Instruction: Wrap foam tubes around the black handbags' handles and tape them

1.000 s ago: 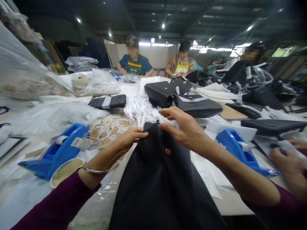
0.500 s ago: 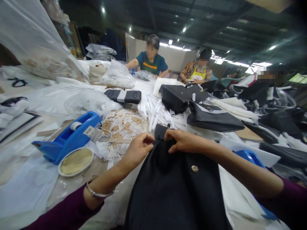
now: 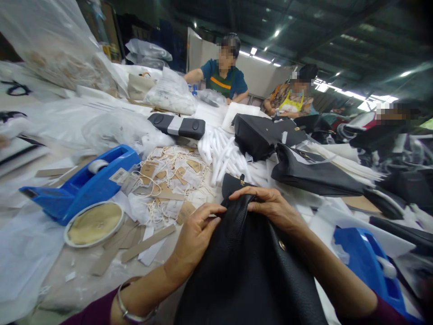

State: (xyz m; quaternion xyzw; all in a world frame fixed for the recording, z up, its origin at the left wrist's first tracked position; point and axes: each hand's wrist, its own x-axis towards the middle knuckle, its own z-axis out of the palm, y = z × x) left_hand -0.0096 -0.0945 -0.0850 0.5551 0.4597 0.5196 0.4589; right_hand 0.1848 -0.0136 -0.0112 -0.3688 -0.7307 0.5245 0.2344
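A black leather bag (image 3: 243,271) stands before me, its top edge gathered into a fold and a round metal snap on its right side. My left hand (image 3: 199,225) pinches the bag's edge at the left of the fold. On the other side, my right hand (image 3: 267,205) grips the top edge between thumb and fingers. Just beyond my fingers a black flap with a small gold fitting (image 3: 233,183) sticks up. Left of my left hand lies a heap of paper tags with cream strings (image 3: 169,176).
Blue tape dispensers stand at left (image 3: 84,185) and right (image 3: 368,266). By the left one sits a round dish (image 3: 94,223). White rolled tubes (image 3: 219,153) and black bags (image 3: 314,171) lie ahead. Two co-workers (image 3: 223,76) (image 3: 294,97) sit across the table.
My view has shifted, showing more of the right tape dispenser. Both hands stay on the bag; my right fingers now lie over its top edge, and the fold looks more drawn together.
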